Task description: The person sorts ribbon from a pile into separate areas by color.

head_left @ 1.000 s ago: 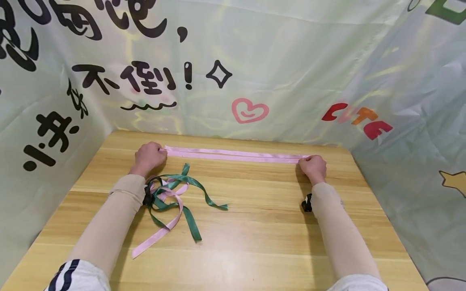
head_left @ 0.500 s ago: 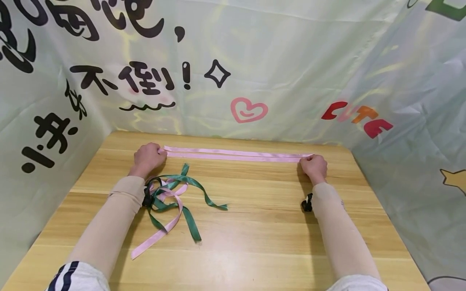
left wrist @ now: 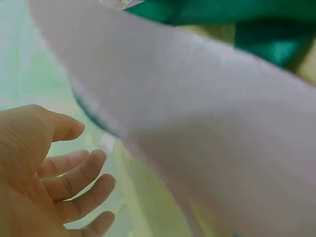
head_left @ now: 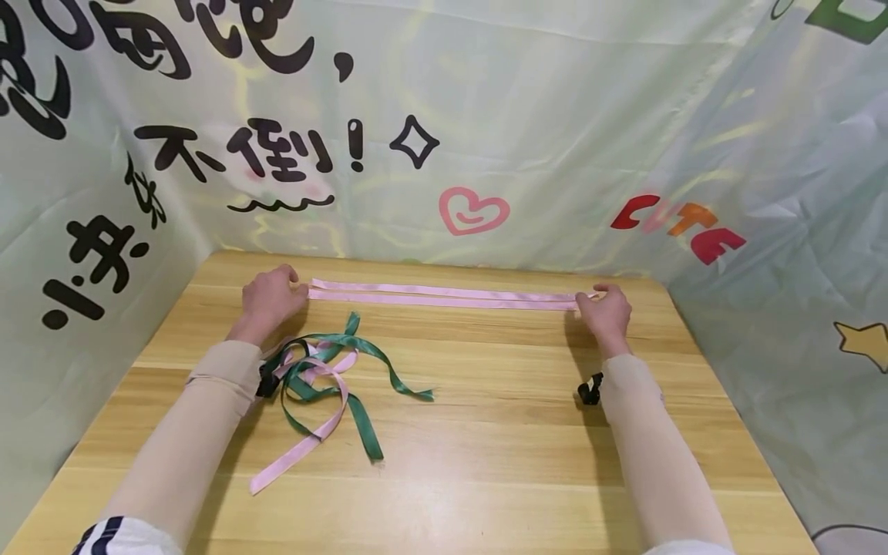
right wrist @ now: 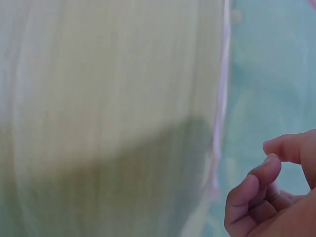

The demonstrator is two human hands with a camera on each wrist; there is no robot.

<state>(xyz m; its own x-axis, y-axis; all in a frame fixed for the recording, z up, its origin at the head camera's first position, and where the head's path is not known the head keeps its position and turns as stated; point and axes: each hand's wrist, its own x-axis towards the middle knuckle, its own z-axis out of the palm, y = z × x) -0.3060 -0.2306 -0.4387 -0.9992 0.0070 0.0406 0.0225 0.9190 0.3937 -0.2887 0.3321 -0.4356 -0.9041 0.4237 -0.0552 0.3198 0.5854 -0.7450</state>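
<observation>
Nearest the wearer, forearms in snug beige sleeves (head_left: 173, 455) are stretched in from 8 and 4 o'clock over a pale wood-grain tabletop (head_left: 472, 462), by whose smooth face the light is softly reflected. A white cuff with dark stripes (head_left: 125, 536) is shown at 8 o'clock.

At 9 o'clock from the tabletop's middle, a loose tangle is formed by narrow dark-green satin ribbon (head_left: 365, 426) and curling pale-pink satin ribbon (head_left: 286, 465), with loops crossed over one another and ends splayed, one green end looking frayed. This heap is judged to be left unsorted.

Farther off, at 10 o'clock, the left hand (head_left: 269, 299) is held with its fingers parted and loosely bent; nothing is seen to be gripped, though contact with the ribbon end beside it cannot be judged. At 2 o'clock, the right hand (head_left: 605, 314) is curved loosely at the opposite end, thumb and forefinger slightly apart; no hold can be made out.

Between the hands, at 12 o'clock, two flat, straight pale-pink satin strips (head_left: 444, 301) are laid side by side. Whether they are separate lengths or one doubled cannot be told. Their straightening is judged done, or nearly so.

Farthest back, thin, creased pale-green fabric (head_left: 555, 116) is hung, printed with dark lettering (head_left: 280, 149) and a pink heart outline (head_left: 447, 217).
</observation>
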